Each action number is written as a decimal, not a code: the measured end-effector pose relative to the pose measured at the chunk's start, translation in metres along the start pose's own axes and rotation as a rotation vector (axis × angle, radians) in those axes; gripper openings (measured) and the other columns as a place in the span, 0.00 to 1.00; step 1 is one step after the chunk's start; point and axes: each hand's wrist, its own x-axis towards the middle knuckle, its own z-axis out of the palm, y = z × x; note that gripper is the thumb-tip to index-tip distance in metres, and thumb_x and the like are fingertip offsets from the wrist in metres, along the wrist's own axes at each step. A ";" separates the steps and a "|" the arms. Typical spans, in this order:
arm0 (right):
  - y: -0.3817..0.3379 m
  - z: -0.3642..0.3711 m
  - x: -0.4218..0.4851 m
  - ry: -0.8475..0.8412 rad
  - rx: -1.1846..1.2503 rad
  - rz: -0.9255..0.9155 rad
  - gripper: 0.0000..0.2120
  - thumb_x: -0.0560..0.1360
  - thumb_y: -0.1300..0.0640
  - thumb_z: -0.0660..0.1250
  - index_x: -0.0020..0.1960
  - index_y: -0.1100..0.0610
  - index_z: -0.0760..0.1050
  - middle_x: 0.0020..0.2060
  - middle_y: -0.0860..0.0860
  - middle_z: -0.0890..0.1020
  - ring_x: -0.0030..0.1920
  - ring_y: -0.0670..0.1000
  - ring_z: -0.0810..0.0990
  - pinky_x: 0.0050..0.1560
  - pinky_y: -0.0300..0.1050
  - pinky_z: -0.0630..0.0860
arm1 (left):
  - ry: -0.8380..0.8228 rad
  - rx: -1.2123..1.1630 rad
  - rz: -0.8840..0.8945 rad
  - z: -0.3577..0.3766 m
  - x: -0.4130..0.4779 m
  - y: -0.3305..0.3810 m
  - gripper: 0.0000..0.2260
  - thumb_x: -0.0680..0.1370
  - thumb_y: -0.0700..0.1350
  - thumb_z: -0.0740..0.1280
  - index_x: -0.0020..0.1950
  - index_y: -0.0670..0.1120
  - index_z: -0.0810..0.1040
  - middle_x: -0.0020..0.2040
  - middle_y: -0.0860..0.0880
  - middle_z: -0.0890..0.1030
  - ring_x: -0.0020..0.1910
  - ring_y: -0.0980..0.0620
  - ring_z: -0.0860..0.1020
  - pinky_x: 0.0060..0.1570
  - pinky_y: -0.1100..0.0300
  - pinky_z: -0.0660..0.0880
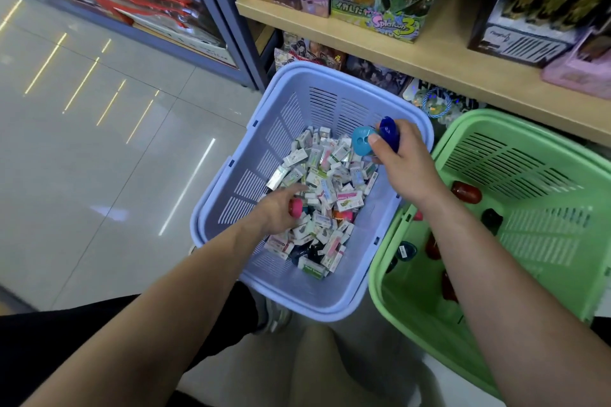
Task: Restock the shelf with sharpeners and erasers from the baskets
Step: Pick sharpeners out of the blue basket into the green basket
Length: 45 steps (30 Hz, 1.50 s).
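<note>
— Where are the sharpeners?
— Fingers of the right hand pinch a teal sharpener and a dark blue sharpener above the blue basket; the left hand grips a pink sharpener among the erasers.

Smooth moulded plastic of low sheen: lilac basket and green basket (walls slotted). Printed paper sleeves, some with a glossy wrap: erasers. Glossy hard plastic: teal and blue sharpeners, pink sharpener. Matt wood-grain board: shelf. Polished, light-reflecting tile: floor.
</note>
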 end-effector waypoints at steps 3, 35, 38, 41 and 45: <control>-0.008 0.004 -0.001 0.027 -0.020 0.013 0.12 0.74 0.32 0.60 0.50 0.38 0.68 0.52 0.42 0.70 0.54 0.56 0.80 0.59 0.61 0.77 | 0.061 -0.017 -0.056 0.007 0.010 0.001 0.23 0.73 0.37 0.75 0.59 0.61 0.75 0.56 0.52 0.74 0.50 0.52 0.78 0.46 0.61 0.80; -0.005 0.014 0.004 0.025 -0.227 -0.040 0.13 0.82 0.45 0.62 0.59 0.54 0.71 0.54 0.50 0.71 0.48 0.49 0.74 0.49 0.46 0.70 | -0.134 -0.047 0.015 0.009 0.024 -0.018 0.14 0.75 0.39 0.75 0.55 0.50 0.74 0.55 0.48 0.77 0.51 0.50 0.79 0.44 0.63 0.76; -0.006 0.014 0.005 -0.001 -0.276 -0.051 0.14 0.82 0.45 0.62 0.61 0.54 0.70 0.55 0.50 0.69 0.48 0.49 0.74 0.48 0.46 0.69 | -0.156 -0.069 0.005 0.011 0.024 -0.018 0.18 0.76 0.38 0.74 0.62 0.50 0.73 0.54 0.49 0.77 0.51 0.52 0.79 0.45 0.64 0.77; -0.006 0.018 0.006 -0.060 -0.326 -0.051 0.17 0.82 0.44 0.61 0.63 0.55 0.69 0.56 0.50 0.68 0.48 0.50 0.75 0.50 0.47 0.71 | -0.191 -0.136 0.001 0.009 0.021 -0.022 0.17 0.78 0.40 0.73 0.60 0.54 0.72 0.57 0.51 0.76 0.52 0.55 0.78 0.46 0.67 0.76; -0.008 0.050 0.025 -0.207 -0.334 -0.046 0.17 0.82 0.43 0.60 0.64 0.54 0.68 0.56 0.51 0.68 0.51 0.52 0.74 0.52 0.50 0.72 | -0.209 -0.177 -0.038 0.009 0.020 -0.029 0.14 0.77 0.37 0.72 0.58 0.53 0.77 0.56 0.48 0.78 0.51 0.52 0.79 0.50 0.62 0.79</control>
